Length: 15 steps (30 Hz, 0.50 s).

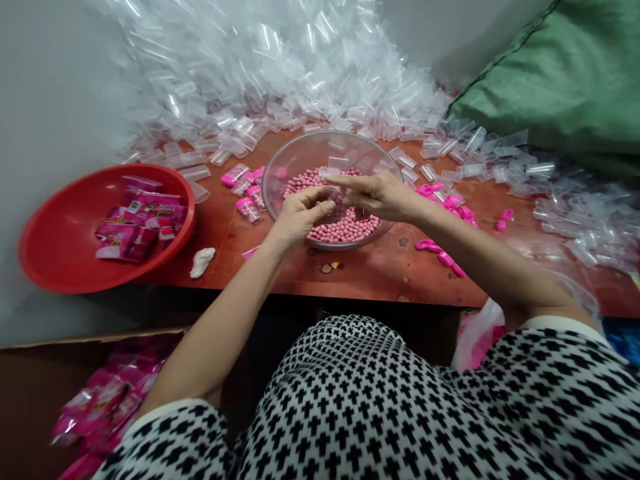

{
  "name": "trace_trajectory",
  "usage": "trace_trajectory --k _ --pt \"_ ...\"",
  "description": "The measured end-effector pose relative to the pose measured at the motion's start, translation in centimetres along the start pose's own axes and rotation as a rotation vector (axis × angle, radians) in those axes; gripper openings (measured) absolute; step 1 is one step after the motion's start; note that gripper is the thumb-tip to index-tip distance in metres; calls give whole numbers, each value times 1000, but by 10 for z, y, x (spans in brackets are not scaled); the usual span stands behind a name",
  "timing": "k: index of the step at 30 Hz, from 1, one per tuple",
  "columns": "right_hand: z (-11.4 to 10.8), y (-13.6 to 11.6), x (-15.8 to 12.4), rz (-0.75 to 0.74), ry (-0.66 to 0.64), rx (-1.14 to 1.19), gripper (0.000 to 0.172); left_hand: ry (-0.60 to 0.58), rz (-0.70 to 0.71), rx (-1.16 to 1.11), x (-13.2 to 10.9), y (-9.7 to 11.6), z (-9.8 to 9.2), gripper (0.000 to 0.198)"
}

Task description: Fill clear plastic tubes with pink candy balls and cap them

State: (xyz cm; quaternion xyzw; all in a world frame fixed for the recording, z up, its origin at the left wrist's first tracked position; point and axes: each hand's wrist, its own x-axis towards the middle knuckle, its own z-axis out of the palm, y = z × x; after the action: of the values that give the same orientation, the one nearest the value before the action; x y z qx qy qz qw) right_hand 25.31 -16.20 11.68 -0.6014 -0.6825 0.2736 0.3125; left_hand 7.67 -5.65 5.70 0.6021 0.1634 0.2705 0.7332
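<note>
Over the bowl, my left hand (pixel 303 212) pinches a small clear plastic tube (pixel 341 197) between thumb and forefinger. My right hand (pixel 381 195) closes on the tube's other side, its index finger stretched across the top. The fingers partly hide the tube, and I cannot make out what is in it. Beneath both hands sits a see-through grey bowl (pixel 273 198) with many small pink balls (pixel 345 231). More clear tubes (pixel 339 163) lie inside the bowl at its far side. Left of the bowl are several filled tubes with pink caps (pixel 249 209).
A red basin (pixel 55 230) with pink packets (pixel 143 217) stands at left, beside a crumpled white scrap (pixel 202 262). Loose pink caps (pixel 440 257) lie right of the bowl. A large heap of empty clear tubes (pixel 280 60) fills the back; a green sack (pixel 565 80) leans at right.
</note>
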Motion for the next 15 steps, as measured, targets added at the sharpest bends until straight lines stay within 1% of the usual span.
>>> trace_trajectory --k 2,4,6,8,10,11,13,15 --pt "-10 -5 -5 40 18 52 51 39 44 16 0 -2 -1 54" --pt "-23 -5 -20 107 99 116 57 80 102 54 0 -4 -3 53" --pt "-36 2 -45 186 203 121 53 89 153 115 -1 -6 -3 49" --pt "-47 15 -78 266 243 23 39 95 210 166 -2 -6 -2 43" --pt "-51 33 -112 348 203 -180 26 108 265 197 -5 -5 3 36" --pt "-50 43 -128 391 165 -301 22 108 286 211 -8 -3 7 32" --pt "-42 61 -154 466 82 -521 20 88 302 246 -17 3 18 25" --pt "-30 76 -169 487 9 -663 24 76 307 262 -31 10 32 20"
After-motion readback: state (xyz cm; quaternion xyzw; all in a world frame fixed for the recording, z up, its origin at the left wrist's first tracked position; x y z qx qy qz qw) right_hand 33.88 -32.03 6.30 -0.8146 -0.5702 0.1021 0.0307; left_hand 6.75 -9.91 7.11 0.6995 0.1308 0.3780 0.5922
